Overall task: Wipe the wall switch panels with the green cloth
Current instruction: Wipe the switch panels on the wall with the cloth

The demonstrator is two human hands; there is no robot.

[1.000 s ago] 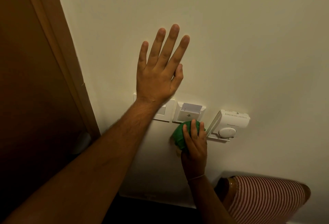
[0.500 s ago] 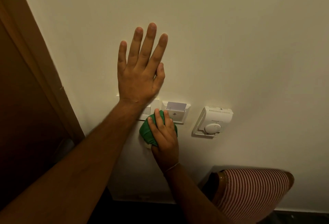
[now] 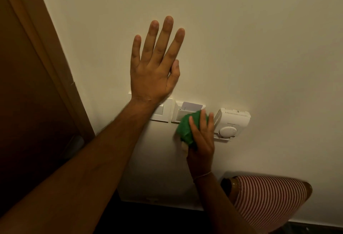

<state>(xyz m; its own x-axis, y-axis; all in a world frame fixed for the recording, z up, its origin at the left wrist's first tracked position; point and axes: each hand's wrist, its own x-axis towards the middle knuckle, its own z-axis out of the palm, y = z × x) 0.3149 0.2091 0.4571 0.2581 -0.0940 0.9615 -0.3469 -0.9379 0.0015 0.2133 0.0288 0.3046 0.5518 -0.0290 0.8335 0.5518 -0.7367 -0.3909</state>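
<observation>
— Bunching under the fingers of the right hand (image 3: 201, 141), the green cloth (image 3: 186, 129) sits pressed to the wall, covering the lower right part of the card-slot panel (image 3: 179, 113). Do you see it the same way?

— Yes. That hand is closed around the cloth, fingers curled over its top, and the cloth's right edge lies just beside the white thermostat (image 3: 232, 123).

— And the card (image 3: 191, 106)?

— A pale card stands in the slot, just above the cloth. To the left of that panel is the switch panel (image 3: 163, 112), partly hidden by the wrist of the left hand (image 3: 154, 72).

— What is the left hand doing?

— It lies flat against the cream wall (image 3: 259, 48) above the switches, fingers spread and pointing up, holding nothing.

— Anything further out?

— A brown door frame (image 3: 55, 57) runs down the left side. At lower right there is a knee in red-and-white striped cloth (image 3: 265, 200), near the wall.
</observation>
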